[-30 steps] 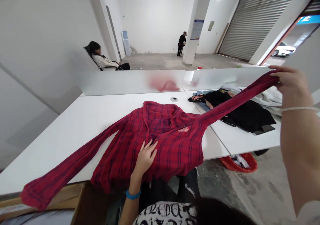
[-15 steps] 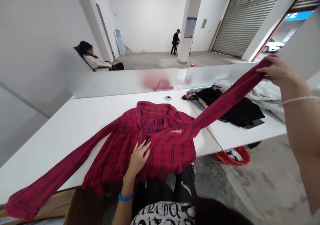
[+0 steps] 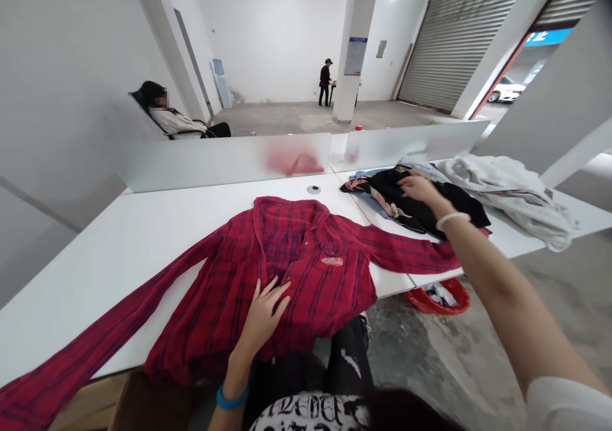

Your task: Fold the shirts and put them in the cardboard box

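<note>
Down from its raised stretch of a moment before: the sleeve [image 3: 406, 251] of a red plaid flannel shirt [image 3: 306, 259], now lying flat across a white table [image 3: 95, 297] and passing under the right forearm, with a bit of red showing beyond it. Right hand [image 3: 419, 192] off that sleeve and over to the side, open with loosely curved fingers, resting on a dark garment [image 3: 444, 211] and with no visible grip on anything. White bead bracelet [image 3: 452, 220] around that wrist.

Left hand [image 3: 261, 313] open, fingers spread, palm down on the shirt front, nothing pinched, a blue wristband [image 3: 232, 397] just above it. Shirt spread face up at the table's near edge, collar [image 3: 287, 213] toward the far side, embroidered chest badge [image 3: 332, 261] to the right of the left hand, other sleeve [image 3: 71, 361] trailing down past the table edge and out of the lower left of the view.

Beside the shirt, on the adjoining table section [image 3: 514, 243]: the dark garment lying over patterned and blue cloth [image 3: 368, 192], with a crumpled pale grey garment [image 3: 507, 195] just beyond. Below, on the concrete floor [image 3: 478, 329], a red basket [image 3: 437, 297] holding clothes. Along the far edge, a frosted partition [image 3: 224, 161]. Farther off, a seated person [image 3: 172, 115] to the left and a standing person [image 3: 325, 80] by a column [image 3: 349, 55].
</note>
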Available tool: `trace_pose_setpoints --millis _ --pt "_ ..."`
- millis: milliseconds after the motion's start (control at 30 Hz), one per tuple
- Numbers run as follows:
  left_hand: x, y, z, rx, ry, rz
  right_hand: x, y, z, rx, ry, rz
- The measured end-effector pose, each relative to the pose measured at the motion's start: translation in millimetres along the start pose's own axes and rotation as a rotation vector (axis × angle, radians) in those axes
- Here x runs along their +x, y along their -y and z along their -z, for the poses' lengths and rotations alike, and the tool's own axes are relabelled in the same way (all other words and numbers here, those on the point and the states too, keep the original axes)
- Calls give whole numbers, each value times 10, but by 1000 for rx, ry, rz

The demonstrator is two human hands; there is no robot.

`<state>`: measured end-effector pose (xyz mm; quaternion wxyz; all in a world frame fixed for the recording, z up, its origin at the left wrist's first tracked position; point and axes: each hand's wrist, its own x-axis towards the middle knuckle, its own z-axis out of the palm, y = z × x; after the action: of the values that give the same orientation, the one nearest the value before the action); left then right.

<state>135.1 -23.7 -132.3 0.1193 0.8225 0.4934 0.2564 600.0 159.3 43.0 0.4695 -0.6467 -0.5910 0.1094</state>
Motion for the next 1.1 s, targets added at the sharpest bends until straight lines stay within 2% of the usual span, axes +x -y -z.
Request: trace_pose_setpoints --millis 100,167,267,333,400,567,700,800,900,1000,1100 --pt "-83 -2 62 -50 -126 99 -162 202 -951 -77 392 112" --pt "-154 12 89 -76 -173 162 -307 342 -1480 -129 646 282" --pt "-239 29 90 -84 -179 184 -487 483 -2010 -377 989 624" --pt "-266 35 75 -65 -169 172 -530 531 -2188 -506 1060 695" --pt "-275 39 62 -39 -154 159 -503 570 -2259 -544 1027 668" --pt "-289 49 53 4 -118 105 -273 765 -2261 -566 827 579" --pt "-315 62 38 23 -102 79 -105 930 -2366 -606 778 497" --pt "-322 73 22 40 -95 62 -89 991 -2498 -618 740 428" --pt "-324 99 32 64 -88 13 -273 993 -2663 -622 678 347" --pt "-355 183 69 122 -114 -43 -663 929 -2896 -620 593 292" --pt "-439 337 76 285 -177 -41 -1067 801 -3151 -614 507 260"
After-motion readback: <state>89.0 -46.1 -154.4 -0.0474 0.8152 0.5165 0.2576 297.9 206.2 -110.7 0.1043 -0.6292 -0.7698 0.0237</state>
